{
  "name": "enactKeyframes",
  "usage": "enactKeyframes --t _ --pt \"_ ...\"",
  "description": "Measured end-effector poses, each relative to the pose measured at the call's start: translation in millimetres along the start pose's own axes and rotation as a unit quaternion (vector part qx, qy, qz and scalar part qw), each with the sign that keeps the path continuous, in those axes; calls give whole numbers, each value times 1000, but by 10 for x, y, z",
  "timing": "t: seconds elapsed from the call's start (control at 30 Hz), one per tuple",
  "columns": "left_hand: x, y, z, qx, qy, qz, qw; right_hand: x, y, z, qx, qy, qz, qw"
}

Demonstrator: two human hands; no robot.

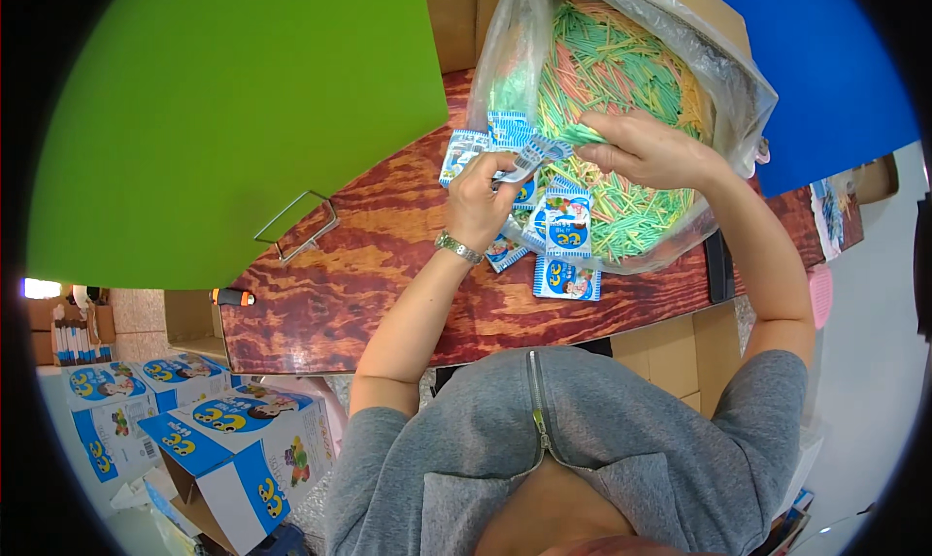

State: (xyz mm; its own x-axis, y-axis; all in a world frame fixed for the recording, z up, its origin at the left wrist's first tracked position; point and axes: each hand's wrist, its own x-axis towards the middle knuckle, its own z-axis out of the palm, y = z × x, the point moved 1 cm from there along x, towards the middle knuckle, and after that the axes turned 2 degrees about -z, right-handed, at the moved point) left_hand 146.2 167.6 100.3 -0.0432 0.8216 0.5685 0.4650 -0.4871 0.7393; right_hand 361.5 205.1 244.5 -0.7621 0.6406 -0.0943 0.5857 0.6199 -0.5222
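My left hand, with a metal watch on its wrist, pinches a small blue and white packet over the table. Close to the packet's upper end, my right hand grips a small bundle of pale green sticks. Behind and below that hand, a heap of thin pastel sticks, green, yellow and pink, fills a clear plastic bag lining a cardboard box. Several similar packets lie around my left hand, among them a packet against the bag and a packet farther left. Whether the held packet is unsealed is unclear.
A large green panel covers the table's left side; a blue panel stands far right. On the red-brown wood-patterned table are a bent wire frame and an orange-black tool. Printed cartons stand lower left.
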Motion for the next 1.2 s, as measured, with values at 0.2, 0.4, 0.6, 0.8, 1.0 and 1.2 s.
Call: enactKeyframes --t 0.2,0.4,0.6,0.8,1.0,1.2 --pt "-5 19 -6 32 18 32 999 95 -136 -70 -114 -18 -9 993" --pt "-12 63 -32 24 30 33 999 182 -212 -116 -172 -55 20 983" --pt "-25 103 -29 20 30 8 999 223 -308 -102 -201 -83 46 975" --pt "-45 114 -41 11 41 -13 999 233 -364 -94 -255 -15 -8 967" --pt "-55 92 -57 12 48 -5 999 277 -303 -54 -255 -33 -10 966" --pt "-35 88 -43 27 44 44 998 394 -344 -203 -242 -155 36 957"
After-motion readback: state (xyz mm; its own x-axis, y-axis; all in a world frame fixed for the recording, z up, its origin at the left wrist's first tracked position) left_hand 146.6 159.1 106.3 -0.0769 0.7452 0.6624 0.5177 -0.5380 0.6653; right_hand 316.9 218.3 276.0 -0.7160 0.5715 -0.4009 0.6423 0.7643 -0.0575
